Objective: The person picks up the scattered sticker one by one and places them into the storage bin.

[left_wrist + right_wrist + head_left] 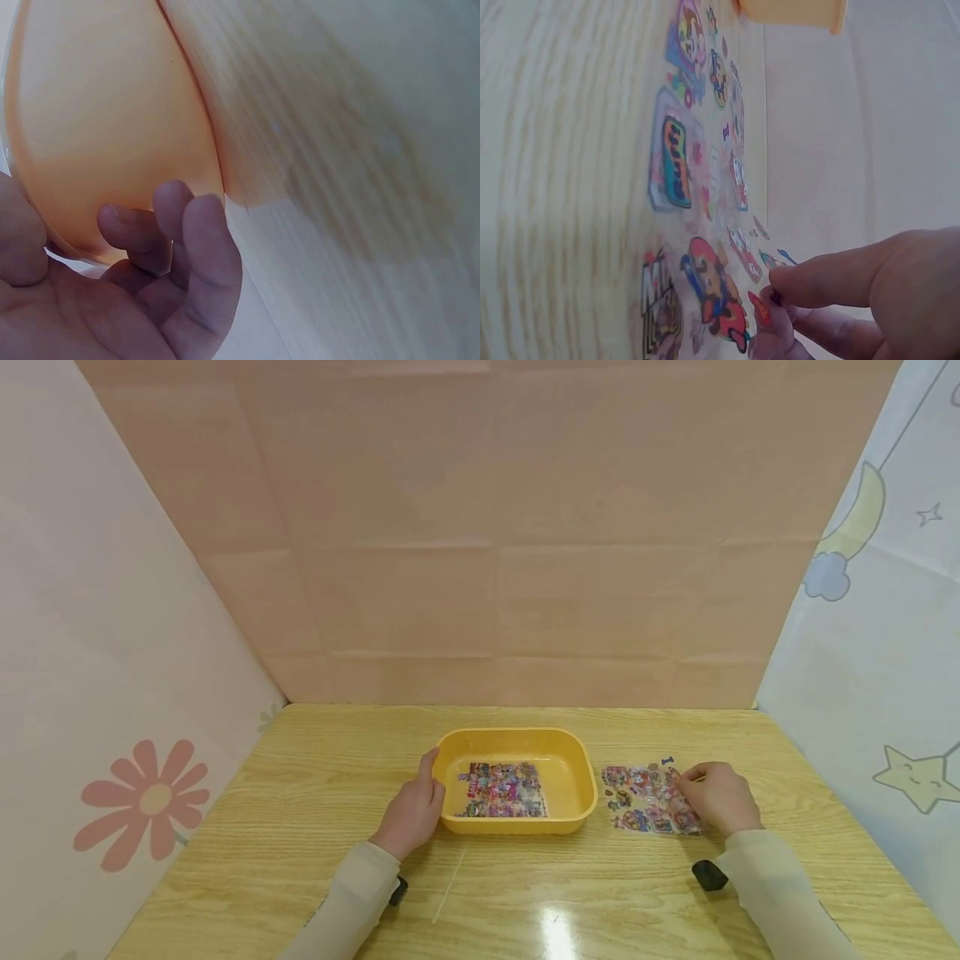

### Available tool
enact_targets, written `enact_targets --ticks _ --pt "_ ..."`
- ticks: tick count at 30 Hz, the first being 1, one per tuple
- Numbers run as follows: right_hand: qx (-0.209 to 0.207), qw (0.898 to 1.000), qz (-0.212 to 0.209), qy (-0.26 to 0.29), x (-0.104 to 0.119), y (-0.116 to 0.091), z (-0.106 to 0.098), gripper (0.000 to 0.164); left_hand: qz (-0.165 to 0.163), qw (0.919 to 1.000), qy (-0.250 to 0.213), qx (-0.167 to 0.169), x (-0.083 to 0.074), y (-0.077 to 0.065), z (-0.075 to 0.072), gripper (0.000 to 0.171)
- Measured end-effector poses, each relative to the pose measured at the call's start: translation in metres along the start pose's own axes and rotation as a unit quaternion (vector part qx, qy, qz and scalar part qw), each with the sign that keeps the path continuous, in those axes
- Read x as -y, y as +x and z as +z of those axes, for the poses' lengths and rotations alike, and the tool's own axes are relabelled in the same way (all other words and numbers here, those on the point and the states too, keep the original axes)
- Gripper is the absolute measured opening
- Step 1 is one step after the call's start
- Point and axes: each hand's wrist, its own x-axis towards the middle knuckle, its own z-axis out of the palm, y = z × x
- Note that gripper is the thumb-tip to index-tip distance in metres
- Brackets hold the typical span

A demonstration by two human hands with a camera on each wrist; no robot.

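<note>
A shallow yellow plastic tray (517, 827) sits mid-table with many colourful cartoon stickers (506, 789) on its floor. My left hand (414, 810) holds the tray's left end, thumb at the rim and fingers against the outer wall (97, 150). To the right of the tray, more cartoon stickers (648, 797) with clear edges are spread over the table. My right hand (720, 797) is at the right side of this spread. Its thumb and forefinger pinch a small reddish sticker (759, 309), mostly hidden by the fingertips.
The wooden table (285, 827) ends at a pinkish cloth backdrop (495, 568). Printed side panels stand left (112, 652) and right (885, 652). A small blue bone-shaped sticker (667, 761) lies behind the spread. A thin pale strip (448, 887) lies in front of the tray.
</note>
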Motion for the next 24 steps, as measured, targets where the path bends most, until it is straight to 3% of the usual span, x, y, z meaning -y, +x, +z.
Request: enact_targets --ticks 11,24 --pt "0.015 1.0 0.007 0.012 0.006 0.001 -0.008 0.038 0.003 1.0 -0.004 -0.001 0.001 0.0 0.001 0.053" --pt "-0.007 0.999 -0.035 0.006 0.012 -0.003 -0.012 0.04 0.0 1.0 -0.003 0.005 0.0 0.0 0.0 0.053"
